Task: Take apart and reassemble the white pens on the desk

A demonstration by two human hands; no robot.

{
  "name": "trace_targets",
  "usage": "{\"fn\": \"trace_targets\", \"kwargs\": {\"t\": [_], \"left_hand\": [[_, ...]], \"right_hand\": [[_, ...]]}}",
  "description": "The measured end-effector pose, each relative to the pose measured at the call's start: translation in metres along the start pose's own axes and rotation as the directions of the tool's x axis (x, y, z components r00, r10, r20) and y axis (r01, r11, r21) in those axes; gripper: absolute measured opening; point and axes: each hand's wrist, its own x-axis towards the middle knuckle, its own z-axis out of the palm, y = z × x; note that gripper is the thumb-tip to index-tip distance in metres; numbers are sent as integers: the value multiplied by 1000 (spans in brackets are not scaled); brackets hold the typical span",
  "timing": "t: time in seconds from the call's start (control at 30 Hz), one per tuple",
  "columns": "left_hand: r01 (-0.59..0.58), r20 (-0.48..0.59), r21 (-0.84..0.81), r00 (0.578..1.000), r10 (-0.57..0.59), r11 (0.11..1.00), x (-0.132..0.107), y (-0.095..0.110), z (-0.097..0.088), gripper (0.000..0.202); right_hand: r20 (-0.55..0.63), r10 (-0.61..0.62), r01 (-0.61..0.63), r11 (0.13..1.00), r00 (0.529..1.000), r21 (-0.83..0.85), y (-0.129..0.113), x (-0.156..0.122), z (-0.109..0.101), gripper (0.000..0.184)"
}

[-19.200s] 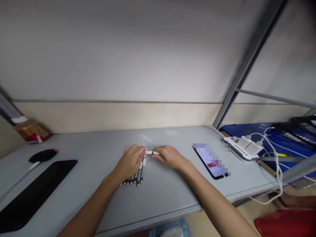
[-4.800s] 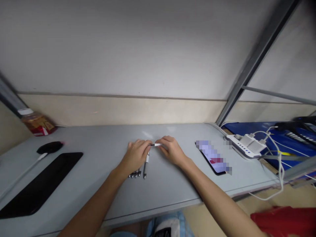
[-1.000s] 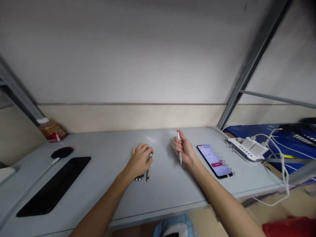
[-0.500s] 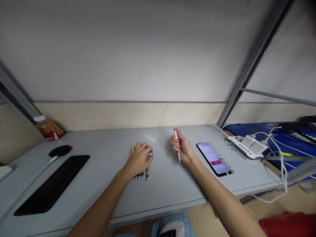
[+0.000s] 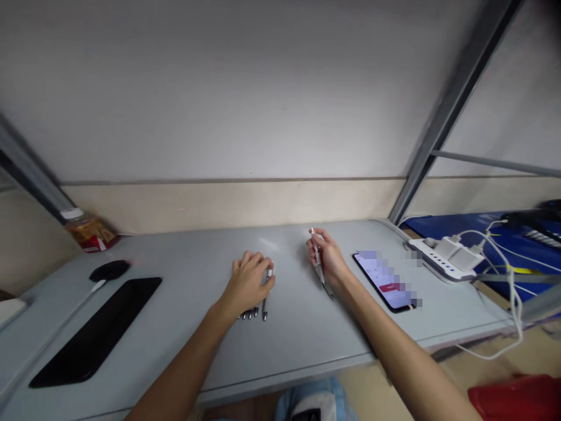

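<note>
My left hand [image 5: 246, 283] rests palm down on a row of several white and silver pens [image 5: 255, 310] lying side by side on the grey desk [image 5: 184, 327]; its fingers curl over their upper ends, and only the tips stick out towards me. My right hand [image 5: 326, 261] is raised a little to the right, closed round one more white pen [image 5: 318, 264] held nearly upright with its tip pointing down.
A lit phone [image 5: 387, 283] lies right of my right hand. A white power strip [image 5: 442, 260] with chargers and cables sits at the desk's right end. At the left are a black pad [image 5: 94, 330], a black mouse [image 5: 109, 270] and a bottle [image 5: 90, 231].
Between 4.8 s and 1 s ago my right hand came away from the row with one pen and lifted it. Over the last second it has held it there, tilting it slightly.
</note>
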Motion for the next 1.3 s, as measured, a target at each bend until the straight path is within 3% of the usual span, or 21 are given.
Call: {"fn": "trace_targets", "kwargs": {"t": [0.2,0.33,0.43,0.5,0.6,0.7,0.83,0.97,1.1,1.23,1.3], "left_hand": [[3,2,-10,1000,-3,1000,0,-2,1,12],[-28,1,-58,1000,28,998,0,-3,2,13],[-47,19,-80,999,48,996,0,-2,2,14],[-68,40,-94,997,72,993,-1,0,2,14],[-83,55,-107,995,89,991,-1,2,1,12],[-85,52,-121,994,91,989,-1,3,1,12],[-87,60,-142,994,96,986,-2,2,1,13],[-86,62,-142,993,96,986,-2,2,0,11],[-84,65,-139,994,94,987,-2,2,0,11],[-75,83,-129,993,86,989,-1,2,0,12],[-73,85,-119,993,83,990,-1,2,1,12]], "right_hand": [[-157,-70,26,964,985,-265,-3,6,-10,28],[-205,-135,24,883,969,-469,-4,13,-26,34],[-186,-211,31,736,960,-677,-1,19,-40,35],[-99,-234,63,596,967,-800,1,21,-46,31],[1,-178,78,424,984,-902,3,20,-48,27],[96,-96,123,330,991,-936,3,16,-45,25],[298,-20,290,303,954,-908,2,11,-41,24],[416,57,375,338,907,-863,0,7,-40,24],[439,37,406,323,897,-855,-4,6,-41,23],[442,74,407,277,894,-870,-7,6,-44,44],[449,106,411,260,887,-874,-8,5,-44,43]]}}
